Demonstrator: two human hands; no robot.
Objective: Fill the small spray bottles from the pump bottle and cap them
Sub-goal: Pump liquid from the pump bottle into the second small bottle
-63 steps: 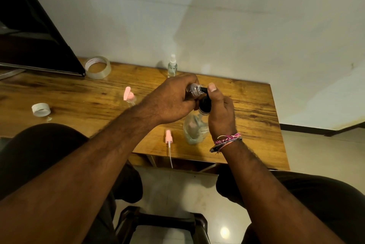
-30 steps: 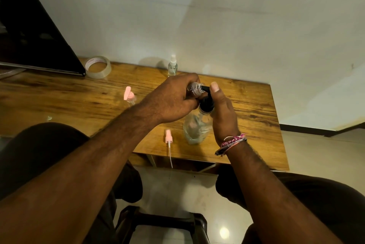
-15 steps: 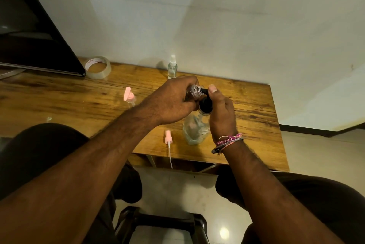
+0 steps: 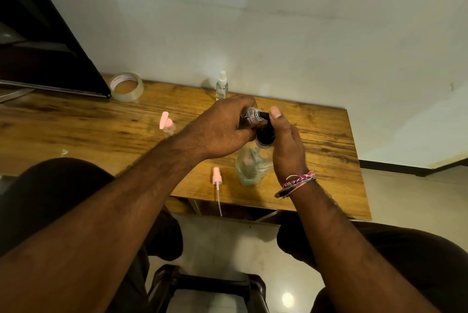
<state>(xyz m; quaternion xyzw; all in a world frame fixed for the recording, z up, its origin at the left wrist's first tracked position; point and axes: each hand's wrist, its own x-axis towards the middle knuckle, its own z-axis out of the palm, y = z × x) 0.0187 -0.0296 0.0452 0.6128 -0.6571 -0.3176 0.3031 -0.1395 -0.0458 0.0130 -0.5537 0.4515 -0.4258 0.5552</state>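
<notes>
We hold a small clear plastic spray bottle [image 4: 249, 116] in our left hand [image 4: 222, 127], fingers wrapped round its body, tipped on its side so the open threaded neck meets the black spout of the pump. No cap on it, since it is the one being filled. Liquid level inside: cannot tell, the hand covers most of it.

Our right hand [image 4: 286, 145] is curled over the black pump head [image 4: 264, 132] of the large clear pump bottle [image 4: 250, 165], thumb up near the spout tip. Our guess is that the grip both steadies the pump and presses it down. The pump bottle stands upright on the wooden table [image 4: 101, 130] near the front edge, close to us, so both hands can work over it. Looks part full.

A pink spray cap with a long white dip tube [image 4: 217, 181] lies on the table just left of the pump bottle, tube hanging over the front edge. Probably the cap for the bottle in hand, parked within reach for screwing on next.

A clear small spray bottle with a white sprayer top [image 4: 222, 85] stands upright at the back by the wall, well apart, capped. We judge it done and set aside. Another small bottle with a pink cap [image 4: 166, 125] sits left of our hands; whether it is filled or fully closed we cannot tell.

A roll of clear tape [image 4: 126, 87] lies at the back left beside a dark screen [image 4: 50, 59], not part of the job.

Step in hand: filling. Risk: a spill if neck and spout slip apart.
</notes>
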